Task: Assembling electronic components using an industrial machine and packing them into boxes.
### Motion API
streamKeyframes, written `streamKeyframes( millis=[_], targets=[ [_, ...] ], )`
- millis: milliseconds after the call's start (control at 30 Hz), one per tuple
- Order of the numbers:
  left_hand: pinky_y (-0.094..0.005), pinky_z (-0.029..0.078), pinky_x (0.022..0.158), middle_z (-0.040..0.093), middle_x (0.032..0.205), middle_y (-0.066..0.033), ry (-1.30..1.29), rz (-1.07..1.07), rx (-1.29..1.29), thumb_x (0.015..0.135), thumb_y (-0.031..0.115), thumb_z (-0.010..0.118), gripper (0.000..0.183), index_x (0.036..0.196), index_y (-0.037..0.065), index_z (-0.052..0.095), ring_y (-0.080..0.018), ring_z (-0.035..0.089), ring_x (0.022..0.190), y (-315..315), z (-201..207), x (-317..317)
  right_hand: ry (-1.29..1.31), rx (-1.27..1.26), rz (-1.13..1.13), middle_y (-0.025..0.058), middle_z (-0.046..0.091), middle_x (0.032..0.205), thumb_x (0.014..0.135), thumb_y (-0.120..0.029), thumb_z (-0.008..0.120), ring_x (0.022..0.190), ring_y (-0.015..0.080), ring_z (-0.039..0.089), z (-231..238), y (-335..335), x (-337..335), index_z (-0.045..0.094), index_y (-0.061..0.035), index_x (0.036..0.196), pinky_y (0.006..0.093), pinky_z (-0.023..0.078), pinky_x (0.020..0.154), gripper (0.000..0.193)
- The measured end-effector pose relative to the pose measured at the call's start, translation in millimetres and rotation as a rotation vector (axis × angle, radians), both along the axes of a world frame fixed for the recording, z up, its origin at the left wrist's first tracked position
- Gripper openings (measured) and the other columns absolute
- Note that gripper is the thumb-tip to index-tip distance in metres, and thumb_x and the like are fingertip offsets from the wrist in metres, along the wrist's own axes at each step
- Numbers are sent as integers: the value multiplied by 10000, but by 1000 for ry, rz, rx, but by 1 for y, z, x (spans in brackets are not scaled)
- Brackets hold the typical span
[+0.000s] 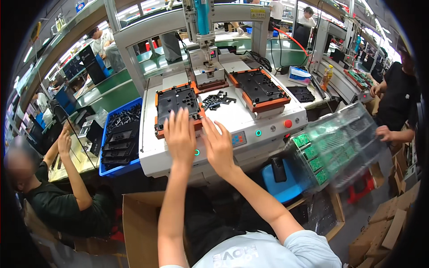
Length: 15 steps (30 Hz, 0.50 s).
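Observation:
A black plastic panel [178, 102] with small parts on it lies in the left orange fixture [158, 117] of a white bench machine. My left hand [180, 142] is over the panel's near edge, fingers stretched out. Beside the fixture's near right corner is my right hand [218, 149], its fingers extended and apart from any grip. Whether either hand touches the panel, I cannot tell. A similar black panel [260, 85] sits in the right orange fixture [268, 104]. Between the fixtures lies a loose pile of small black plastic parts [217, 101].
Left of the machine, a blue bin [104, 157] holds black parts. The machine's front has a red button [288, 123] and keypad [239, 139]. At right, a person holds a clear tray [346, 138] with green circuit boards. A phone [278, 169] lies on a blue stool [286, 184].

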State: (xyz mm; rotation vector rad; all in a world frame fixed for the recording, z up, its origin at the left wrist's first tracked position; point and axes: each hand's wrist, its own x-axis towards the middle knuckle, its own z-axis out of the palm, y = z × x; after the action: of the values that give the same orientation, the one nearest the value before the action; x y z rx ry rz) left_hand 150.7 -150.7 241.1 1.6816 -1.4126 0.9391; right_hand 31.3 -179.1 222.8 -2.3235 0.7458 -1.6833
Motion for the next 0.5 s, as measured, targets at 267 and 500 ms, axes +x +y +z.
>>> streamKeyframes(
  millis=[267,500],
  targets=[
    [-471,217,1095,466,1372,-108,65,85,202,934,192,505,410,1313,36,482,-320,361,1318,77,-97,-41,68,128,32,103,597,1208,840,-23,579,1104,281,524,-65,41,-74,590,-16,1181,373,391,928,341],
    [-432,227,1085,483,1330,-86,11,132,123,948,185,487,350,1281,79,482,-273,362,1306,64,-100,-40,-92,43,-193,124,615,1025,863,17,538,968,302,542,-30,-16,-131,617,-25,1072,370,422,872,227]
  ],
)
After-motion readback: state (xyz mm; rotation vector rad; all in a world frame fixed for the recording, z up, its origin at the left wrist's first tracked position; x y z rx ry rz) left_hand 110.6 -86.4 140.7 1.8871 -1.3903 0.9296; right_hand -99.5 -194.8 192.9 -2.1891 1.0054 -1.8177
